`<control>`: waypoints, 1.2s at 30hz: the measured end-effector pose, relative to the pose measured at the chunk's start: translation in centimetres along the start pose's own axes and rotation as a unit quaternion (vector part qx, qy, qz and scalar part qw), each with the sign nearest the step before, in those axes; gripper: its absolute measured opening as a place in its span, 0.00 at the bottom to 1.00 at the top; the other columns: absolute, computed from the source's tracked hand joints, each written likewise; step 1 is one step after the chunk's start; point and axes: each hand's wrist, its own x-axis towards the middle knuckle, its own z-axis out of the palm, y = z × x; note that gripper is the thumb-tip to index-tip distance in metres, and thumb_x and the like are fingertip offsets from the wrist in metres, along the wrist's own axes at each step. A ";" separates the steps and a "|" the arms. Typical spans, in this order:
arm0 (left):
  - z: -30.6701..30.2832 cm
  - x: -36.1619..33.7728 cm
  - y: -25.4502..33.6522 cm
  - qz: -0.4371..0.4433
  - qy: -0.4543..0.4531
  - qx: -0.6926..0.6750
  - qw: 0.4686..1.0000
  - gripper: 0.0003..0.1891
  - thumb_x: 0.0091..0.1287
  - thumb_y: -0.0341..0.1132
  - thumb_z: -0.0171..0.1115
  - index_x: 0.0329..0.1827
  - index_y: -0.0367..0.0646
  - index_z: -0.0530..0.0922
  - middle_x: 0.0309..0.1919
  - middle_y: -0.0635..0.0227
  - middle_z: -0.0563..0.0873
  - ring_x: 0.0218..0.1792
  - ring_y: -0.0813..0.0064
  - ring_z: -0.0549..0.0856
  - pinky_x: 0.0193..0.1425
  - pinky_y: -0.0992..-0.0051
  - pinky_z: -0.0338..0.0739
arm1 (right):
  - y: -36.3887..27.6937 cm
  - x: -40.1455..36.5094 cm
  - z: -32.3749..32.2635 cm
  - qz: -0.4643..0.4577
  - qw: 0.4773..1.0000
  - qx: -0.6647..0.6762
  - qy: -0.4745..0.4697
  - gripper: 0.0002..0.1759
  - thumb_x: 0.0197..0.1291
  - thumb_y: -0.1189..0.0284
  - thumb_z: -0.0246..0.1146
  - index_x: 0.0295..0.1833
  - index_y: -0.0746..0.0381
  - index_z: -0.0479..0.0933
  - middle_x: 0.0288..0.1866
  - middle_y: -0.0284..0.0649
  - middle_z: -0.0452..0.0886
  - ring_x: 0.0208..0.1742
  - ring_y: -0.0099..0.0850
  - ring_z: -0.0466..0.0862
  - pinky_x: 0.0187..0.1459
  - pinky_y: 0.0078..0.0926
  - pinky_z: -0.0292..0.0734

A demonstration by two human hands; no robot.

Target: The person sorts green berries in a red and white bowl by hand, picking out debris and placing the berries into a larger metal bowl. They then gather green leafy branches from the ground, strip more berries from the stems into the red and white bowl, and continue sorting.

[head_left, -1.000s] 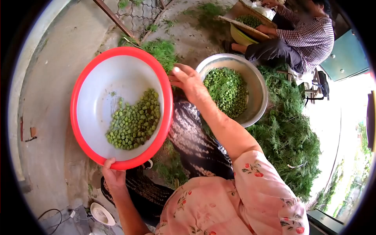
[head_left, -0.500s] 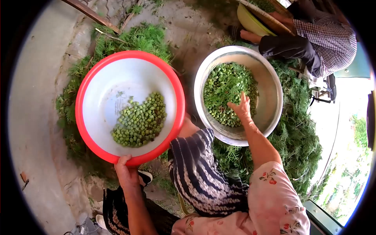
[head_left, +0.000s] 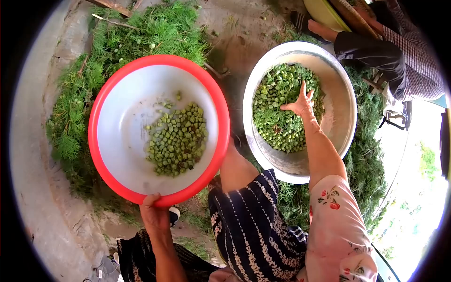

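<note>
My left hand [head_left: 154, 217] grips the near rim of a white plastic basin with a red rim [head_left: 96, 136], thumb over the edge and fingers underneath. A heap of small green seed cones [head_left: 181, 141] lies on the right side of its floor. To the right stands a wide metal basin [head_left: 340, 117], holding more green cones [head_left: 282, 134] mixed with leafy sprigs [head_left: 286, 117]. Over that heap my right hand [head_left: 302, 104] is open, fingers spread and pointing away from me, with its fingertips at the greens.
Cut evergreen branches [head_left: 141, 35] lie on the ground behind the red-rimmed basin, and more branches [head_left: 369, 155] lie right of the metal one. At the top right another person [head_left: 376, 51] sits with a yellow-green basin [head_left: 326, 16] and a woven tray [head_left: 354, 19].
My right hand has moved forward over the heap in the metal basin, its fingers spread wider. A few cones in the red-rimmed basin lie differently. The whole view has shifted slightly.
</note>
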 end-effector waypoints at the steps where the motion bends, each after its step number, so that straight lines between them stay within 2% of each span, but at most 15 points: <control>1: 0.1 0.3 0.0 0.004 0.003 0.000 1.000 0.11 0.53 0.23 0.59 0.39 0.38 0.72 0.33 0.66 0.76 0.35 0.65 0.81 0.42 0.62 0.80 | -0.1 0.1 0.1 -0.003 1.000 -0.005 0.001 0.79 0.23 0.56 0.83 0.77 0.40 0.33 0.78 0.58 0.32 0.73 0.64 0.50 0.66 0.58 0.62; 4: 0.0 0.5 0.2 0.015 0.010 -0.007 1.000 0.15 0.52 0.23 0.59 0.45 0.37 0.70 0.33 0.66 0.76 0.35 0.65 0.80 0.43 0.62 0.80 | -0.2 -1.5 0.2 -0.032 0.999 0.000 0.023 0.72 0.26 0.58 0.82 0.77 0.43 0.41 0.76 0.61 0.38 0.71 0.66 0.52 0.65 0.58 0.64; 5: 0.1 0.5 0.0 0.018 0.012 -0.014 1.000 0.17 0.52 0.23 0.59 0.46 0.37 0.70 0.33 0.66 0.76 0.35 0.65 0.80 0.43 0.62 0.80 | -0.2 -2.4 0.1 -0.027 0.999 0.031 0.004 0.65 0.29 0.58 0.80 0.75 0.47 0.50 0.74 0.64 0.45 0.70 0.67 0.54 0.63 0.58 0.66; 9: 0.8 -0.1 0.3 0.043 -0.014 -0.001 0.999 0.16 0.54 0.23 0.59 0.46 0.39 0.71 0.33 0.68 0.77 0.37 0.66 0.79 0.49 0.61 0.77 | 1.5 -4.0 3.1 -0.071 0.997 -0.014 0.031 0.60 0.34 0.56 0.77 0.75 0.49 0.53 0.74 0.63 0.46 0.70 0.69 0.54 0.63 0.57 0.66; 11: 0.5 0.1 0.2 0.049 -0.004 0.012 0.999 0.18 0.52 0.23 0.59 0.48 0.37 0.70 0.34 0.67 0.76 0.37 0.66 0.80 0.46 0.61 0.79 | 1.1 -4.6 2.7 -0.072 0.996 0.023 0.047 0.59 0.34 0.59 0.76 0.75 0.49 0.53 0.74 0.61 0.47 0.68 0.68 0.59 0.63 0.55 0.67; 17: 0.8 0.5 0.4 0.074 -0.020 0.019 0.997 0.21 0.51 0.22 0.60 0.51 0.36 0.70 0.35 0.66 0.77 0.37 0.66 0.80 0.43 0.61 0.80 | 0.7 -4.4 3.4 0.008 0.994 0.096 0.057 0.48 0.34 0.67 0.68 0.70 0.52 0.64 0.64 0.57 0.60 0.59 0.58 0.69 0.56 0.50 0.73; 19: 1.2 -0.2 0.7 0.083 -0.015 0.019 0.996 0.21 0.52 0.22 0.60 0.52 0.36 0.71 0.36 0.65 0.77 0.36 0.66 0.80 0.42 0.61 0.80 | 2.1 -4.6 5.2 -0.033 0.982 0.094 0.162 0.39 0.33 0.66 0.69 0.60 0.58 0.73 0.51 0.51 0.74 0.47 0.45 0.79 0.50 0.37 0.77; 21: 2.3 -1.4 1.2 0.098 -0.019 0.020 0.995 0.22 0.52 0.22 0.60 0.52 0.36 0.71 0.37 0.65 0.77 0.36 0.66 0.81 0.41 0.62 0.81 | 4.1 -4.6 5.4 -0.033 0.926 0.362 0.102 0.32 0.34 0.70 0.71 0.53 0.61 0.77 0.39 0.42 0.81 0.37 0.36 0.81 0.42 0.33 0.79; 22: 2.0 -1.4 1.2 0.092 -0.015 0.026 0.995 0.22 0.52 0.22 0.60 0.52 0.36 0.71 0.37 0.65 0.77 0.36 0.66 0.81 0.40 0.62 0.81 | 3.9 -5.6 5.0 -0.042 0.836 0.542 0.074 0.24 0.37 0.77 0.71 0.47 0.61 0.78 0.31 0.34 0.82 0.30 0.29 0.80 0.35 0.27 0.78; 23: 2.3 -0.7 1.2 0.085 -0.014 0.032 0.996 0.22 0.52 0.22 0.60 0.53 0.36 0.71 0.37 0.65 0.77 0.36 0.66 0.81 0.39 0.63 0.81 | 4.1 -6.2 4.0 -0.030 0.788 0.614 0.039 0.21 0.40 0.82 0.70 0.45 0.61 0.78 0.33 0.34 0.82 0.31 0.28 0.80 0.35 0.27 0.78; 28: 0.3 1.2 0.5 0.078 -0.028 0.024 0.996 0.22 0.52 0.22 0.60 0.53 0.36 0.70 0.37 0.64 0.77 0.36 0.65 0.81 0.36 0.64 0.81 | 2.6 -10.4 -1.9 -0.007 0.774 0.632 0.042 0.18 0.44 0.81 0.70 0.42 0.57 0.77 0.31 0.32 0.81 0.21 0.26 0.79 0.10 0.21 0.65; 32: 1.2 0.8 0.5 0.104 -0.038 0.018 0.994 0.22 0.52 0.21 0.60 0.52 0.36 0.70 0.36 0.64 0.77 0.36 0.66 0.81 0.36 0.65 0.81 | -1.5 -13.8 -5.6 -0.068 0.747 0.662 -0.009 0.17 0.46 0.83 0.68 0.43 0.60 0.76 0.33 0.33 0.81 0.23 0.26 0.79 0.14 0.21 0.69; 33: 1.3 0.7 0.5 0.116 -0.042 0.022 0.992 0.21 0.52 0.20 0.60 0.51 0.36 0.70 0.36 0.64 0.77 0.36 0.66 0.81 0.36 0.65 0.80 | -3.1 -14.9 -6.0 -0.100 0.762 0.639 -0.033 0.16 0.49 0.82 0.67 0.45 0.60 0.77 0.33 0.33 0.81 0.25 0.24 0.80 0.17 0.21 0.71; 34: 1.6 0.8 0.5 0.125 -0.029 0.035 0.991 0.10 0.53 0.22 0.59 0.39 0.38 0.73 0.31 0.67 0.76 0.32 0.67 0.80 0.34 0.62 0.78 | -5.5 -16.5 -7.0 -0.123 0.792 0.597 -0.045 0.16 0.50 0.80 0.67 0.46 0.60 0.77 0.34 0.33 0.81 0.28 0.24 0.81 0.21 0.21 0.74; 36: 1.3 1.2 0.5 0.126 -0.029 0.045 0.991 0.12 0.53 0.22 0.59 0.41 0.38 0.72 0.32 0.66 0.76 0.33 0.67 0.80 0.34 0.62 0.78 | -10.2 -19.1 -7.1 -0.234 0.849 0.474 -0.004 0.16 0.53 0.77 0.67 0.49 0.60 0.77 0.39 0.33 0.83 0.37 0.24 0.83 0.38 0.21 0.80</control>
